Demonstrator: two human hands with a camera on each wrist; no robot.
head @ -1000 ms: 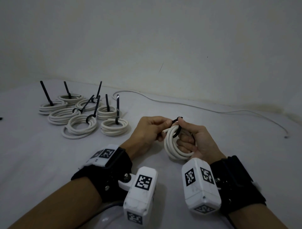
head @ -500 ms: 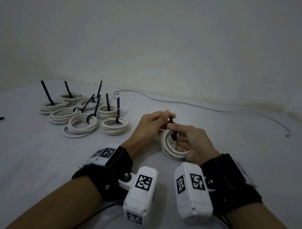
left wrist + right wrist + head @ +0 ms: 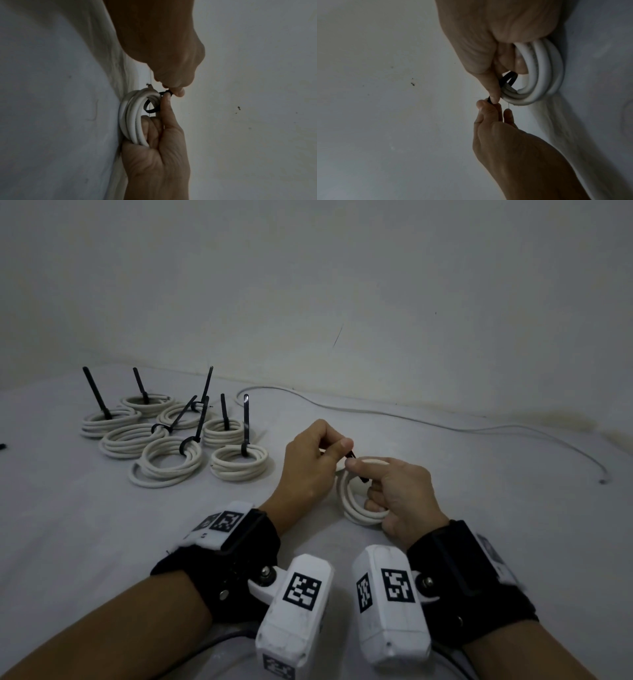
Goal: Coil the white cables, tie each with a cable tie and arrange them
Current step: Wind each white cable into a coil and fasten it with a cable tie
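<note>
A white cable coil (image 3: 356,510) stands on edge on the white surface, and my right hand (image 3: 359,474) grips it with curled fingers. A black cable tie (image 3: 358,469) loops round the coil's top. My right index finger and thumb steady the tie while my left hand (image 3: 342,451) pinches its tail. In the left wrist view the tie loop (image 3: 148,108) hangs loose beside the coil (image 3: 130,121), with the left fingertips (image 3: 178,92) on its end. The right wrist view shows the coil (image 3: 542,70), the tie (image 3: 507,79) and the pinching left fingers (image 3: 483,105).
Several tied coils (image 3: 171,455) lie at the back left, their black tie tails sticking up. A long loose white cable (image 3: 445,426) runs along the foot of the wall to the right. A small black item (image 3: 2,446) lies at the far left edge.
The wide tie loop has been drawn smaller. The coil and both hands have come down toward the surface, and my left fingers have taken the tie's tail.
</note>
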